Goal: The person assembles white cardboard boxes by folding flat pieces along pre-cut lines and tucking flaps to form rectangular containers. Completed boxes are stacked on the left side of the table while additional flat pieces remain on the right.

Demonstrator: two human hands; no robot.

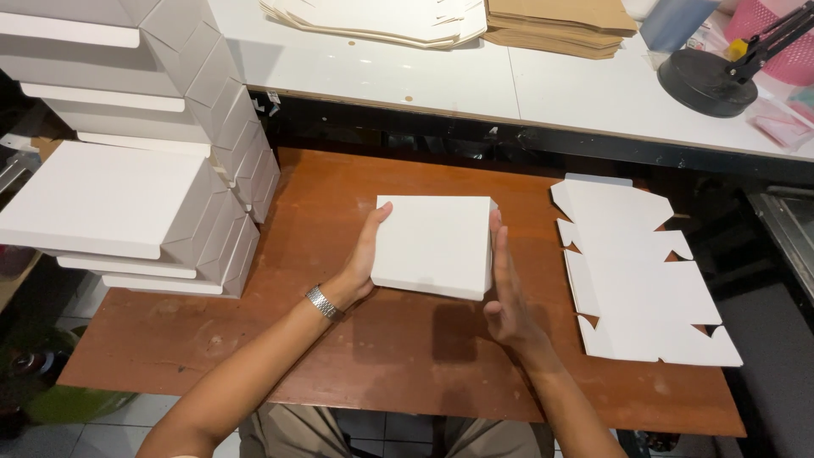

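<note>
A closed white cardboard box (434,243) is held just above a brown wooden table (339,356). My left hand (363,259) presses flat against the box's left side, thumb up at its top corner. My right hand (506,284) lies flat against its right side, fingers straight. A metal watch sits on my left wrist. The box is squeezed between both palms.
Stacks of finished white boxes (136,144) fill the table's left side. Flat unfolded white box blanks (640,271) lie at the right. A white bench (543,85) behind carries white blanks (381,17), brown blanks (560,21), a black lamp base (708,80) and a pink basket (776,38).
</note>
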